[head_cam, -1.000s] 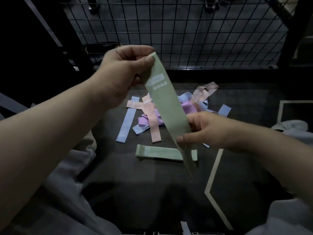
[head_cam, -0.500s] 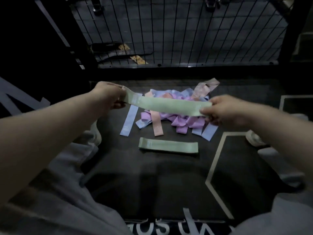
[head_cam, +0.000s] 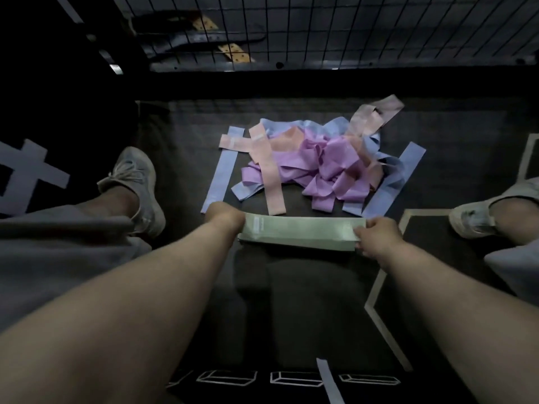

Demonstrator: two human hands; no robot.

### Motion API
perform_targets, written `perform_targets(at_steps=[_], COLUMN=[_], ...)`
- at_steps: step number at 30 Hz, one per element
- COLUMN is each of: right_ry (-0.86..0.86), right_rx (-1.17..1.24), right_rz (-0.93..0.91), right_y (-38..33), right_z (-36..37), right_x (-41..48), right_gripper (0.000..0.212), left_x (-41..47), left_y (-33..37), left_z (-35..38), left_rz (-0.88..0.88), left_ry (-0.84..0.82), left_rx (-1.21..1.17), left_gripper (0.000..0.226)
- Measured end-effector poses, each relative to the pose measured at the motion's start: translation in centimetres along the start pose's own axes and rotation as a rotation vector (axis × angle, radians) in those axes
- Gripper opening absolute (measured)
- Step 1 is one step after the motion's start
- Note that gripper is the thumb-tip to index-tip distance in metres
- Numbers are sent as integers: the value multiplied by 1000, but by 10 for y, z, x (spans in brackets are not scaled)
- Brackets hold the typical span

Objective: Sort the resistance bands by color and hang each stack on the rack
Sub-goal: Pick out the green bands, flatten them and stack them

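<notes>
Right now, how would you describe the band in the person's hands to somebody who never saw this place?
From the wire rack, come toward the person, past the tangled pile of bands on the dark mat. There the green band stretches flat between the left hand and the right hand. It is pale green; the pile is pink, purple and blue.

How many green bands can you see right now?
2. The upper green band is held at its ends by the left hand and right hand; the lower green band lies on the mat directly beneath it. More may be buried in the pile.
</notes>
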State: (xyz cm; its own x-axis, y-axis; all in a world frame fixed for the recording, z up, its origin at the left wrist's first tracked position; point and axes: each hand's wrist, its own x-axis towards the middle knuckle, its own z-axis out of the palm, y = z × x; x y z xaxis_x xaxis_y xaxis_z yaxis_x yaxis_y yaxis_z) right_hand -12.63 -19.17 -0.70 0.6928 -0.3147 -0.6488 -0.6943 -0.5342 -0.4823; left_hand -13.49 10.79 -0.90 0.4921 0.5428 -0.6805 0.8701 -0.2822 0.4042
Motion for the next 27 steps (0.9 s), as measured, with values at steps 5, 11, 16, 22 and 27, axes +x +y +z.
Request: perform_targets(at_steps=[5, 11, 16, 22, 27], right_ry=[65, 73, 52, 55, 108], right_rx=[-113, -127, -169, -171, -217], right_rz=[-16, -4, 3, 3, 7], right_y=[14, 26, 31, 32, 34], right_z=[14, 23, 28, 32, 35], right_x=[5, 18, 20, 22, 23], right_gripper=[12, 16, 18, 17, 34], left_x=[5, 14, 18, 16, 19], left_y=[-12, -22, -25, -24, -25], left_z=[21, 35, 39, 42, 47], left_rz=[41, 53, 23, 111, 121], left_ry=[86, 69, 83, 92, 105], left_rx=[0, 59, 112, 138, 201], left_gripper=[23, 12, 15, 11, 14])
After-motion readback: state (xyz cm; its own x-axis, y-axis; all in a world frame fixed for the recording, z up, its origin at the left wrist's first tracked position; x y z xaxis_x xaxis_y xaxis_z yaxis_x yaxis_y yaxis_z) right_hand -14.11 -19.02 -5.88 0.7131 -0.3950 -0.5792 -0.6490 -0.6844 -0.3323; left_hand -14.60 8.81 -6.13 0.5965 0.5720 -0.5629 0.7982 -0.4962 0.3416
